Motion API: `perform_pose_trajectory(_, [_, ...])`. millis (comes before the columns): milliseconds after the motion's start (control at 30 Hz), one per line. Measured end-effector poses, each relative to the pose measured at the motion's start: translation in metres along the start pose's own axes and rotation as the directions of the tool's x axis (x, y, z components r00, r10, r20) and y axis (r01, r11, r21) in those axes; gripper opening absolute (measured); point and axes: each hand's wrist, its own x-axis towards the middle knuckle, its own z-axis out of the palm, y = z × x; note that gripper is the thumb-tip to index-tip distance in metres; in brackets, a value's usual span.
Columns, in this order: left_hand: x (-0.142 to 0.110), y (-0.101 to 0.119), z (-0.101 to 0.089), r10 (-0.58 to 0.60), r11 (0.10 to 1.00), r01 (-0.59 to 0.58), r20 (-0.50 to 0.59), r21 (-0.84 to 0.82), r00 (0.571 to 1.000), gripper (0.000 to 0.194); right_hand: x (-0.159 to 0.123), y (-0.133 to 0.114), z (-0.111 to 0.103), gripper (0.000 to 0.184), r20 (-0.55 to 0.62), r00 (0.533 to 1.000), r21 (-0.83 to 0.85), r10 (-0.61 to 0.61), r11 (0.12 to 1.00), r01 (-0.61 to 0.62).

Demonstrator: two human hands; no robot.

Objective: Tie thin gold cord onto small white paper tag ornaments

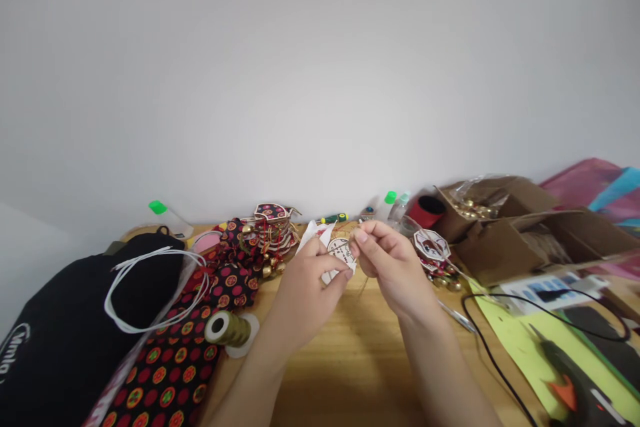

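Above the wooden table, my left hand is closed with thumb and fingers on a white printed piece that bears a dark line drawing. A white sheet or wrapper sticks up behind those fingers. Close beside it, my right hand pinches something small at its fingertips, near the upper edge of the printed piece. Thin cord seems to run between the two hands and hang below. What exactly the right fingertips grip is too small and partly hidden.
Patterned fabric, an olive thread spool and a white cable coil lie left. Stacked patterned ornaments stand behind. Right are an octagonal ornament, cardboard boxes, a power strip and a glue gun with its black cord.
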Motion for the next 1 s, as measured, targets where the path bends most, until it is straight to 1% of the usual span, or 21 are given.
perform_pose_trajectory(67, [-0.002,-0.002,-0.001,0.012,0.998,-0.016,0.061,0.055,0.998,0.017,0.0,0.001,-0.001,0.032,-0.01,1.0,-0.035,-0.023,0.999,0.023])
perform_pose_trajectory(133, [-0.003,-0.002,-0.001,0.032,0.997,-0.037,0.068,0.074,0.997,0.016,0.001,0.002,-0.001,0.032,-0.012,0.998,-0.073,-0.058,0.996,0.057])
perform_pose_trajectory(200, [-0.004,-0.002,-0.002,0.053,0.997,-0.053,0.006,0.057,0.999,0.015,0.001,0.003,-0.001,0.03,-0.004,0.996,-0.097,-0.084,0.992,0.083])
perform_pose_trajectory(267, [-0.005,-0.001,-0.003,0.076,0.997,-0.077,-0.102,-0.006,0.992,0.011,0.0,0.002,-0.001,0.028,0.01,0.995,-0.115,-0.098,0.988,0.099])
perform_pose_trajectory(333, [-0.004,0.001,-0.005,0.077,0.988,-0.102,-0.204,-0.114,0.976,0.007,-0.001,0.001,0.0,0.026,0.028,0.994,-0.14,-0.105,0.984,0.108])
perform_pose_trajectory(400, [-0.002,0.001,-0.007,0.038,0.959,-0.105,-0.251,-0.262,0.967,0.008,-0.003,0.001,0.001,0.024,0.057,0.993,-0.175,-0.104,0.978,0.112])
perform_pose_trajectory(467, [0.0,0.002,-0.007,-0.035,0.912,-0.058,-0.219,-0.406,0.975,0.014,-0.004,0.001,0.001,0.022,0.099,0.991,-0.217,-0.095,0.969,0.115])
perform_pose_trajectory(533, [0.002,0.002,-0.006,-0.069,0.866,-0.015,-0.149,-0.499,0.986,0.022,-0.006,0.001,0.001,0.021,0.144,0.986,-0.264,-0.086,0.957,0.122])
perform_pose_trajectory(633, [0.003,0.003,-0.002,-0.047,0.824,0.002,-0.064,-0.567,0.997,0.028,-0.008,0.001,0.0,0.021,0.189,0.98,-0.307,-0.07,0.943,0.126])
perform_pose_trajectory(733, [0.003,0.006,0.002,-0.057,0.769,0.035,-0.014,-0.638,0.998,0.025,-0.011,0.001,0.0,0.02,0.204,0.977,-0.285,-0.058,0.952,0.116])
perform_pose_trajectory(833, [0.001,0.007,0.004,-0.079,0.746,0.04,-0.028,-0.665,0.996,0.024,-0.012,0.0,0.001,0.019,0.223,0.973,-0.234,-0.06,0.966,0.113])
perform_pose_trajectory(900, [-0.001,0.007,0.006,-0.11,0.772,0.033,-0.081,-0.635,0.991,0.024,-0.012,0.0,0.003,0.018,0.23,0.97,-0.214,-0.075,0.969,0.126])
perform_pose_trajectory(1000, [-0.002,0.006,0.008,-0.13,0.82,0.017,-0.158,-0.572,0.979,0.03,-0.011,0.0,0.004,0.017,0.216,0.971,-0.198,-0.1,0.97,0.144])
